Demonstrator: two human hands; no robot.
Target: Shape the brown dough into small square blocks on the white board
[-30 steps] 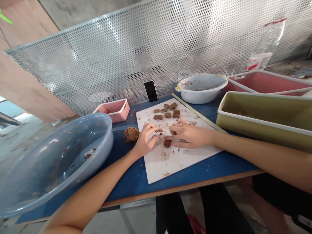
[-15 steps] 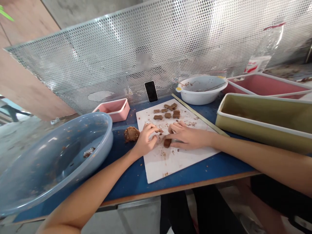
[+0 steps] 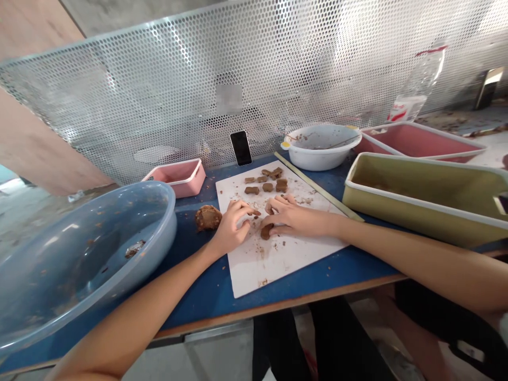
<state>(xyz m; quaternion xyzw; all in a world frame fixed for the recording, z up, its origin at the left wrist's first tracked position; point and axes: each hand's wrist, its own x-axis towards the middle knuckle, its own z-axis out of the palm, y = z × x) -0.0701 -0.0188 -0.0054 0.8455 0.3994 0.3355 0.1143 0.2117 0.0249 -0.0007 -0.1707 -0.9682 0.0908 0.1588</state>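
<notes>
Blue tabletop (image 3: 206, 288) with white board (image 3: 246, 275); both forearms slant inward. Left hand (image 3: 233, 225), over the board's left edge: fingers bent, thumb parted from them. Right hand (image 3: 288, 217), palm down: thumb and forefinger narrowed about a brown piece (image 3: 266, 232) near mid-board.

And across the back runs a perforated metal screen (image 3: 166, 90), slanting in view, bright glints scattering over its holes! Behind it, top left, a grey wall (image 3: 119, 13) meets a tan, pillar-like surface (image 3: 35, 132). Up front, there's the blue-topped table (image 3: 202, 293), brown along its edge, with pale grey floor (image 3: 222, 352) below.
</notes>
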